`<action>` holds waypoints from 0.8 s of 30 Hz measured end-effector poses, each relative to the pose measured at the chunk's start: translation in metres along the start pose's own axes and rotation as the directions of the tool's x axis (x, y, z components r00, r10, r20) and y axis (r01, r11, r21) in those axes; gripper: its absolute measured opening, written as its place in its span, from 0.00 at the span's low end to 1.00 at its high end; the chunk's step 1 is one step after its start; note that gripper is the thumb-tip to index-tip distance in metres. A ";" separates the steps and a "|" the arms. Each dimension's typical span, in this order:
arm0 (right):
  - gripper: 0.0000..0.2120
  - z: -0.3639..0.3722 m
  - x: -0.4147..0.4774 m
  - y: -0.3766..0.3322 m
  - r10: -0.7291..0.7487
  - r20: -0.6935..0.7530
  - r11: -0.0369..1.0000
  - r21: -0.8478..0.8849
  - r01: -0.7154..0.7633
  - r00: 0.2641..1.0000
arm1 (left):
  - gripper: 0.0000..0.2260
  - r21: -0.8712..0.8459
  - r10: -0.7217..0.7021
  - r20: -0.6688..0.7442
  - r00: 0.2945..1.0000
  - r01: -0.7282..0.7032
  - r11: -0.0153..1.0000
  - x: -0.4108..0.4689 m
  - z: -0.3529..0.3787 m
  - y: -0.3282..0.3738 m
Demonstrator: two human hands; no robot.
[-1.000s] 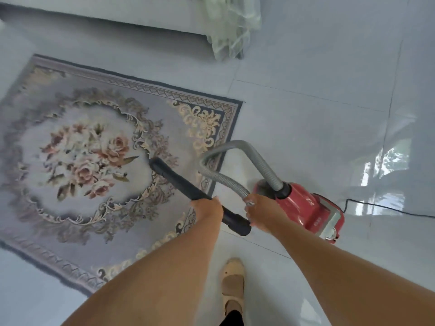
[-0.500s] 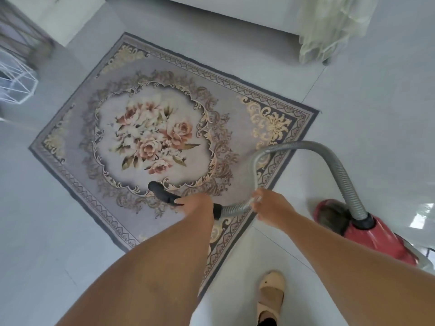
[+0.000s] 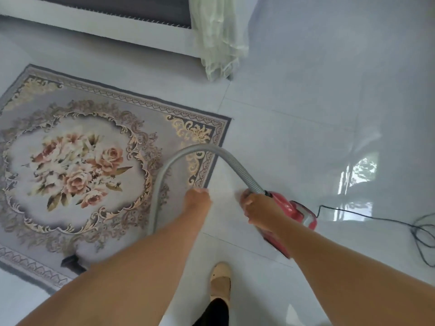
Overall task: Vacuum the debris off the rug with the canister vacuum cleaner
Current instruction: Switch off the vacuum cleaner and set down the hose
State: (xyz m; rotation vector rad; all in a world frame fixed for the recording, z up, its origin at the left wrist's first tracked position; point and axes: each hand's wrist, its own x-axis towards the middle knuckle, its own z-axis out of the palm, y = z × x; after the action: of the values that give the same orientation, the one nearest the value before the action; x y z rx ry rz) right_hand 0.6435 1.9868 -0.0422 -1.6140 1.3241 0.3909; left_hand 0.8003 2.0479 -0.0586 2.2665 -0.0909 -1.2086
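Pale glossy tiled floor [image 3: 294, 142], with window glare on its right side. A white sill [image 3: 98, 31] runs along the far edge and a sheer curtain [image 3: 219, 36] hangs to the floor at its right end.

The floral rug [image 3: 98, 109] lies on the left part of the floor, its far right corner pointing at mid-frame. No debris can be made out on the pile; the frame is soft.

The red canister vacuum [image 3: 292, 212] sits on bare tile just off the rug's right edge. Its black power cord [image 3: 376, 220] trails away to the floor's right edge and loops there. The grey hose [image 3: 195, 149] rises from the canister's front, arcs over the rug's right border and drops behind the left forearm. The black nozzle [image 3: 70, 262] rests on the rug near its near edge.

- Left hand [image 3: 197, 198]: over the rug's right edge, fingers curled under and clear of the visible hose. Cannot tell what it grips, if anything.
- Right hand [image 3: 256, 208]: in front of the canister where the hose joins it, fingers curled and blurred. Cannot tell whether it holds hose or canister.

One beige shoe [image 3: 220, 281] stands on tile between the forearms
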 end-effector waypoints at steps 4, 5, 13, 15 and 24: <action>0.13 -0.048 -0.043 0.081 0.091 -0.049 0.994 0.057 -0.088 0.995 | 0.10 0.023 0.077 0.171 0.982 -0.082 0.996 -0.064 0.080 0.018; 0.12 -0.057 -0.052 0.098 0.114 -0.056 0.990 0.094 -0.109 0.992 | 0.08 0.051 0.115 0.201 0.973 -0.128 0.990 -0.079 0.098 0.019; 0.10 -0.122 -0.156 0.275 0.303 -0.125 0.914 0.319 -0.251 0.945 | 0.05 0.298 0.174 0.475 0.863 -0.344 0.890 -0.214 0.253 0.022; 0.11 -0.146 -0.189 0.315 0.345 -0.122 0.880 0.386 -0.276 0.930 | 0.05 0.337 0.178 0.556 0.812 -0.416 0.844 -0.256 0.287 0.028; 0.05 -0.264 -0.359 0.460 0.433 -0.245 0.778 0.588 -0.223 0.867 | 0.07 0.418 0.181 0.756 0.629 -0.677 0.606 -0.447 0.414 0.080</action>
State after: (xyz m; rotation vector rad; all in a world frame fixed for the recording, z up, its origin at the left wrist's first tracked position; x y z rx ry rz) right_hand 0.0275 2.0046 0.1327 -0.9867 1.8254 -0.1022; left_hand 0.2274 1.9357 0.1348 1.9610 -1.5603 -1.7812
